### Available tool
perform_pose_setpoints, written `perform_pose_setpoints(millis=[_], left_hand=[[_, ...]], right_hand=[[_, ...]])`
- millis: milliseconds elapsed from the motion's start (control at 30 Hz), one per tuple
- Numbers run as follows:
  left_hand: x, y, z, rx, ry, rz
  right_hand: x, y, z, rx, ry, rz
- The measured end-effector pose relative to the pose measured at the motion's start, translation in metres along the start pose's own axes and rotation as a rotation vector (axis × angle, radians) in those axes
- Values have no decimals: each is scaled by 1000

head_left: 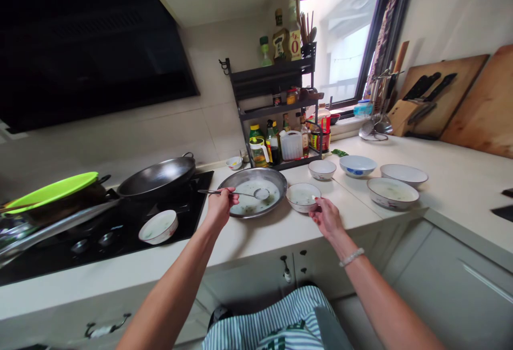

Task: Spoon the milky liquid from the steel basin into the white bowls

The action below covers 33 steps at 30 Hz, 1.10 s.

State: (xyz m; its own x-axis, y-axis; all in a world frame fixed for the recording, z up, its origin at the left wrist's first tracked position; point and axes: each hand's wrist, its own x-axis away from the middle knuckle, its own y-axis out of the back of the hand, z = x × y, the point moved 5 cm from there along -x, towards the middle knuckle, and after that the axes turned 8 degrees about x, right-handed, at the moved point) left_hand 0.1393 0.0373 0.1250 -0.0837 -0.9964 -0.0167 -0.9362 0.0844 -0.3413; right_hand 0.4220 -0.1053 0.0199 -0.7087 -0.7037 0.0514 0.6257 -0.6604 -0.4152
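My left hand (222, 204) is closed around the handle of a metal ladle (248, 195), whose round scoop is over a wide steel basin (282, 180). White soup with green bits (250, 208) fills the basin. My right hand (327, 217) grips the near right rim of a small white bowl (304, 207) with its thumb and fingers. That bowl stands on the counter beside the basin and holds the same cloudy soup.
A filled bowl (158, 227) sits on the black cooktop's edge, near a wok (158, 175) and a lime-green basin (54, 189). To the right are another soup bowl (393, 200), a white bowl (323, 170) and a blue-patterned bowl (358, 166). A bottle rack (276, 110) stands behind.
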Motion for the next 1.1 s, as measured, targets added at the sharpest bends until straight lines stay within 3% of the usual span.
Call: perform_pose_setpoints(millis=[267, 733, 1100], left_hand=[[-7, 10, 4, -149, -20, -83], [-16, 24, -8, -77, -65, -170], [-15, 30, -5, -102, 11, -164]], right_hand=[[-1, 0, 0, -7, 10, 13], [-1, 1, -1, 3, -1, 12], [-1, 1, -1, -8, 1, -1]])
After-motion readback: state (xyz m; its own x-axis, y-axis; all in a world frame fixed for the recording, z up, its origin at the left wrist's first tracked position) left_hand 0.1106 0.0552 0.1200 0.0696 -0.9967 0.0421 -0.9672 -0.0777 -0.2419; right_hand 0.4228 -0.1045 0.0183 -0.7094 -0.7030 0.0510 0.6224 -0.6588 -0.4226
